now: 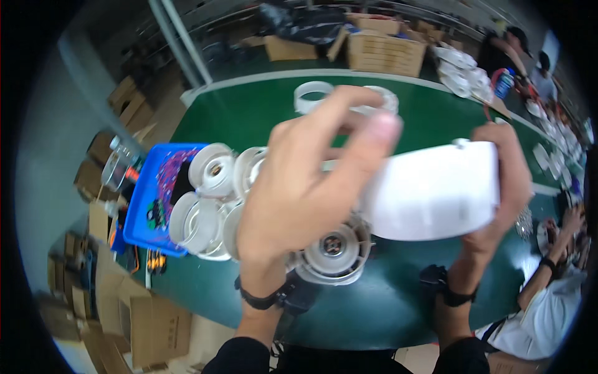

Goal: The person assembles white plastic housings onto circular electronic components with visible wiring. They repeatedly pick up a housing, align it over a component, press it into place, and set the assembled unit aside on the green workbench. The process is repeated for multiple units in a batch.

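Note:
My right hand grips a white, curved plastic housing by its right side, holding it above the table. My left hand is raised beside the housing's left edge, its thumb and fingers apart and curved; motion blurs it a little. Whether it touches the housing I cannot tell. Below the two hands sits a round white slotted fan part with a dark centre. Several white ring-shaped housings stand to the left, partly hidden behind my left hand.
A blue tray with coloured wires stands at the left of the green table. Two white rings lie farther back. Cardboard boxes and white parts sit beyond. A co-worker's arm is at the right.

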A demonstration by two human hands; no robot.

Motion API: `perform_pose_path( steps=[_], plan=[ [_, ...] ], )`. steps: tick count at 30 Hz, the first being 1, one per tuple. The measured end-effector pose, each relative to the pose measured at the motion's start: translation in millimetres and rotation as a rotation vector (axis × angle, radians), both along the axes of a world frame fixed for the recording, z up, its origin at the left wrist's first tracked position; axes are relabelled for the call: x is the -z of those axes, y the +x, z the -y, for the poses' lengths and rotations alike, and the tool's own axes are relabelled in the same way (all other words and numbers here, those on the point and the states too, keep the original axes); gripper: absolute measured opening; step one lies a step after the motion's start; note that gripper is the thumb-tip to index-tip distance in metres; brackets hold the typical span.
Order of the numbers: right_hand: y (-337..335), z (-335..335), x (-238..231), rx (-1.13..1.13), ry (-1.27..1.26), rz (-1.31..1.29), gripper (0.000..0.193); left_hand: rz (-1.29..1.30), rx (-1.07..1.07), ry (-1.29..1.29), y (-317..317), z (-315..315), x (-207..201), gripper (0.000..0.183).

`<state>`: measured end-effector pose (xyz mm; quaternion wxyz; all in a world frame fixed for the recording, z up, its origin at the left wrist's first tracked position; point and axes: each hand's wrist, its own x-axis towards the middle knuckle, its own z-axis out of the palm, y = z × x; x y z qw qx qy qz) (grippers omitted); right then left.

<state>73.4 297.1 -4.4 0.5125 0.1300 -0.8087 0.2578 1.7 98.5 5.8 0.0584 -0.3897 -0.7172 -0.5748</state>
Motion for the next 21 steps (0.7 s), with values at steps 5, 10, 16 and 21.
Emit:
perform_pose_path(
  steps=[5, 10, 16, 21],
  plan=[
    [-3, 0, 1, 0.065, 0.038, -0.271, 0.022, 0.103, 0.014, 0.074, 9, -29, -1, 0.074],
    [-5, 3, 5, 0.047, -0.037, -0.381, 0.022, 0.085, 0.014, 0.239, 22, -40, 3, 0.104],
    [1, 1, -10, -0.243, 0.079, -0.121, 0.057, -0.041, -0.005, 0.366, 6, -29, 1, 0.104],
    [4, -5, -8, -0.518, 0.004, 0.026, 0.048, -0.184, 0.137, 0.353, -9, 5, -2, 0.075]
  ],
)
